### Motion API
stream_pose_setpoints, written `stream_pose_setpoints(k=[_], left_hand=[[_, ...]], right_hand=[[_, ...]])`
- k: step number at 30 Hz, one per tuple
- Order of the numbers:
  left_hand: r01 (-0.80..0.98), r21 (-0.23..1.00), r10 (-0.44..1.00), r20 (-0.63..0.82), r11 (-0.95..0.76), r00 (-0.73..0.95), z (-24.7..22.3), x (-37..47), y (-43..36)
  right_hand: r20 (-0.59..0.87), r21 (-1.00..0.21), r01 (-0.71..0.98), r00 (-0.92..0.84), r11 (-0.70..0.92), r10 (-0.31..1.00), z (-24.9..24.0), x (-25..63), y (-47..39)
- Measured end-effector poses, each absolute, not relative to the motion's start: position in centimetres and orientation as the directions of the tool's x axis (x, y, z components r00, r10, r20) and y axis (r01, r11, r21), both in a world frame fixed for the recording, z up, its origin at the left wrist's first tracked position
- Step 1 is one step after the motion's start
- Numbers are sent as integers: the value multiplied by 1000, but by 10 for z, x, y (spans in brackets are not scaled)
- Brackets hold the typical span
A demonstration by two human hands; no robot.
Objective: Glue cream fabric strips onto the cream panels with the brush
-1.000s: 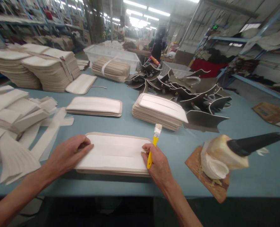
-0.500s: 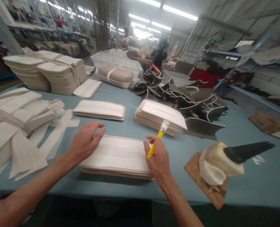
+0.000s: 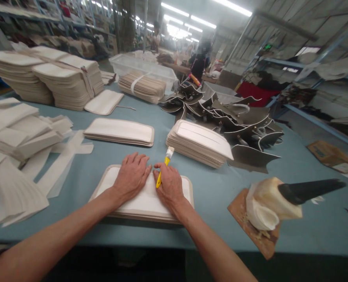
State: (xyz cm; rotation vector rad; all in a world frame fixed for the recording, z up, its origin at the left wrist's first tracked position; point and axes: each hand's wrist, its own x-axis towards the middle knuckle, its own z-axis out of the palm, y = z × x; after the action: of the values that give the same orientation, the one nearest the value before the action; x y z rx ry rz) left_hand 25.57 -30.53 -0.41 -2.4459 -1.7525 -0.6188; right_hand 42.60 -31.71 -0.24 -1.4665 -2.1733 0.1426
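A short stack of white panels with beige edges [image 3: 188, 194] lies in front of me on the table. My left hand [image 3: 134, 172] rests flat on its top panel, fingers together and stretched out. Beside it, my right hand [image 3: 171, 186] presses on the same panel while gripping a yellow-handled paintbrush [image 3: 167, 158], whose pale bristles point up and away. Both thumbs come close together near the panel's middle. Behind the hands are a thin stack of similar panels [image 3: 119, 131] and, to its right, a taller stack [image 3: 199, 143].
White strips [image 3: 18, 145] spread at the left, with tall bundled panels [image 3: 65, 82] behind. Dark curved leather pieces [image 3: 235, 121] lie at the back right. A glue-crusted container [image 3: 269, 199] with a black spout-like part sits on a brown board [image 3: 250, 231]. A person [image 3: 200, 64] stands far off.
Both hands have moved inward, from the panel's two sides onto its middle. The left hand has flattened down; the brush has gone left with the right hand. The view has shifted slightly.
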Motion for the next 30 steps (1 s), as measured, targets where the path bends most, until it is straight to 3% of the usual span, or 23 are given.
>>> stream_pose_setpoints(k=[9,21,30], left_hand=[[938,127,917,286,-323,277,-1,232,-302],[940,153,929,265,-305,258,-4,207,-301],[852,127,839,294,-508,457,-2,205,-303]], right_hand=[[307,-341,856,-289,388,907,-5,432,-316],[276,-366,867,-246,338,929,-11,455,-315],[365,-339,811,-354,477,861,-8,457,-315]])
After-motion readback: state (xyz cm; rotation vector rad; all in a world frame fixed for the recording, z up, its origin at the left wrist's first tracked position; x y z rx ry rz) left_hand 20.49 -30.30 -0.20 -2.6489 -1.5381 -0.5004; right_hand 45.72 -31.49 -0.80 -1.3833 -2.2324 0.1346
